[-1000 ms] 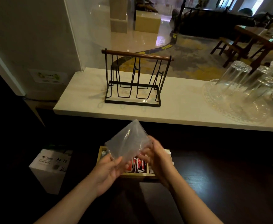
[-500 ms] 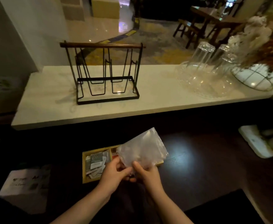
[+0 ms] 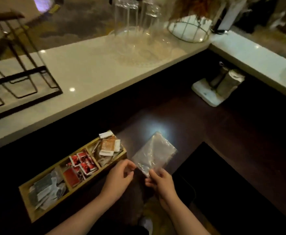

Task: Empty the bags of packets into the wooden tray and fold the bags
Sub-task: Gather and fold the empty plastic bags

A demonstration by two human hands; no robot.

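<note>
Clear bag [image 3: 154, 153] pinched by right hand [image 3: 162, 183]; packet printing unreadable.

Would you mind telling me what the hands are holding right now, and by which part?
The right hand pinches the clear plastic bag at its near bottom corner. The left hand is beside that edge; its contact cannot be told.

Single view, head-worn, wide-angle. Looks forward and steeply down from above dark counter [image 3: 206, 133], horizon tilted. Both forearms enter from bottom edge; left hand [image 3: 118, 177] and right hand [image 3: 161, 180] sit low centre, close to lens. Wooden tray [image 3: 28, 216] near left. White ledge [image 3: 88, 70] crosses far side, glasses [image 3: 127, 17] at top edge, blurred. No second view to share scene.
</note>
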